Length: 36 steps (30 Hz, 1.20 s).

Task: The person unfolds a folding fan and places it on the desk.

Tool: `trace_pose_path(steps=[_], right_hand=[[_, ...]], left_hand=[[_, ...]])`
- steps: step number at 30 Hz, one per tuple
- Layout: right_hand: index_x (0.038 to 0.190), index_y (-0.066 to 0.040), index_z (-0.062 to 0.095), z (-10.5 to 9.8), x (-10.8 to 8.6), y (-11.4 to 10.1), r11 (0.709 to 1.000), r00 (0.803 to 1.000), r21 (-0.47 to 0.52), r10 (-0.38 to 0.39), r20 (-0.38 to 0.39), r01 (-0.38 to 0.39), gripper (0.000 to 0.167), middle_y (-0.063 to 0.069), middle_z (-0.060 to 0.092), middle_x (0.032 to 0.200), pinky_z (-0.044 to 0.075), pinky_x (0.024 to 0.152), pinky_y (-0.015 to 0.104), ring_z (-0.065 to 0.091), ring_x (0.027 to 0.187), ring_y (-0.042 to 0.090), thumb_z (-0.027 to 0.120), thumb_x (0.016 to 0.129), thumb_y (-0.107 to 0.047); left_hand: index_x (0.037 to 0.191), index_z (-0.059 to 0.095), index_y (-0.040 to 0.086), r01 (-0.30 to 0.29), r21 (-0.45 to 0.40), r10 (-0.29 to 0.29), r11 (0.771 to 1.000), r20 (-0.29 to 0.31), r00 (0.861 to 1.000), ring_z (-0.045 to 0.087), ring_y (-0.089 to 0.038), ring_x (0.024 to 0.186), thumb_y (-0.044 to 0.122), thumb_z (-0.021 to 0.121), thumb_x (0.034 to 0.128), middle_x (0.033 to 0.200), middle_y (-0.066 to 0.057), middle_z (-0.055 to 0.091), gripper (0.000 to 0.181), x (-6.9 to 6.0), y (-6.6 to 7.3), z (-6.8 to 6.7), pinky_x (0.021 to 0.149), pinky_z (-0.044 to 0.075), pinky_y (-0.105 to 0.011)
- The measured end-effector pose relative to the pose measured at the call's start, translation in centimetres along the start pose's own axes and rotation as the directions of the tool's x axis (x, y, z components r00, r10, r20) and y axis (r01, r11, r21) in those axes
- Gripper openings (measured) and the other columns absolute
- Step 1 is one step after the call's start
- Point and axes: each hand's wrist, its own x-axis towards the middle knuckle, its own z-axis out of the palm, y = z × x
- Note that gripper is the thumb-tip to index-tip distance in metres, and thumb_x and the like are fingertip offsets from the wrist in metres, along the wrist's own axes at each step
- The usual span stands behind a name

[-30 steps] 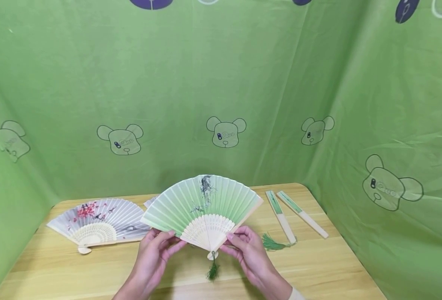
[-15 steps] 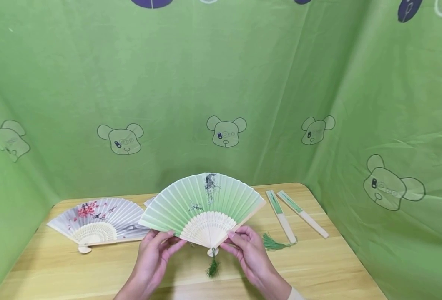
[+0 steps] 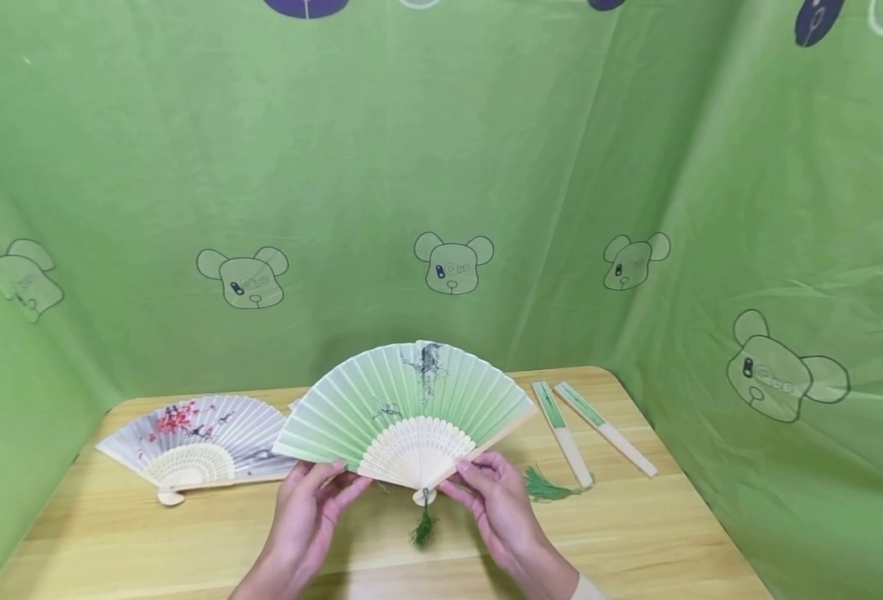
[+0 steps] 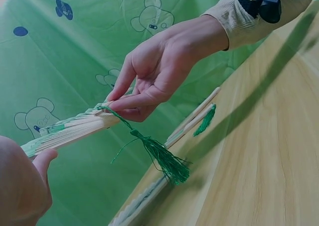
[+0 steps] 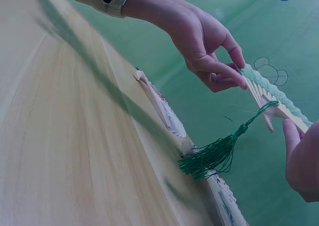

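Between the two hands, a green fan [image 3: 419,392] is spread wide and held up off the worktop [image 3: 636,542], its painted face towards the person. The left hand [image 3: 306,508] pinches its left edge, thumb in front; the right hand [image 3: 497,508] pinches the outer stick on the other side, close to the pivot. A green tassel [image 3: 424,529] hangs freely from that pivot, between the wrists.

The step in hand appears to be spreading this fan, or holding it out for display; the pleats look almost fully drawn apart. Just left of the left hand lies a grey fan [image 3: 220,425] with red blossom, also spread, its near end partly covered by that hand. A pale corner behind the green fan is too hidden to identify.

Beyond the right hand lie two folded fans, a nearer one [image 3: 561,433] and a farther one [image 3: 606,429], with another tassel [image 3: 546,483] just beside that hand.

The next move would seem to call for a light, even grip on both edges, so that the pleats neither collapse nor strain, and for keeping the dangling tassel from snagging.
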Motion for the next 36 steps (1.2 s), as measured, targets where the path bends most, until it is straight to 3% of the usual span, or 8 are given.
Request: trace_pose_path(steps=[8, 22, 36], right_hand=[[0.12, 0.007, 0.042, 0.18, -0.13, 0.08, 1.0, 1.0, 0.025, -0.011, -0.005, 0.012, 0.023, 0.015, 0.064, 0.113, 0.065, 0.099, 0.032, 0.073, 0.102, 0.024, 0.053, 0.1, 0.006], [0.116, 0.003, 0.041, 0.65, -0.07, 0.25, 0.998, 0.999, 0.06, -0.031, -0.012, 0.031, 0.02, 0.011, 0.062, 0.107, 0.064, 0.103, 0.032, 0.069, 0.099, 0.02, 0.054, 0.101, 0.003], [0.121, 0.004, 0.044, 0.74, 0.04, 0.43, 0.996, 1.0, 0.083, -0.029, 0.007, 0.029, 0.023, 0.008, 0.06, 0.112, 0.062, 0.106, 0.03, 0.068, 0.101, 0.018, 0.056, 0.101, 0.001]], left_hand=[[0.138, 0.044, 0.006, -0.006, -0.032, 0.006, 0.999, -0.002, 1.0, 0.063, -0.016, 0.101, -0.004, 0.05, 0.099, 0.118, -0.006, 0.06, 0.041, -0.1, 0.04, -0.02, 0.11, 0.06, -0.038], [0.123, 0.047, 0.009, -0.009, -0.071, 0.007, 0.997, -0.032, 0.999, 0.064, -0.016, 0.099, -0.002, 0.052, 0.1003, 0.114, -0.004, 0.057, 0.026, -0.2, 0.14, -0.15, 0.111, 0.059, -0.037], [0.12, 0.045, 0.01, -0.009, -0.108, 0.003, 0.994, -0.063, 0.998, 0.064, -0.015, 0.098, -0.002, 0.051, 0.1011, 0.108, -0.002, 0.057, 0.023, -0.19, 0.18, -0.08, 0.11, 0.06, -0.037]])
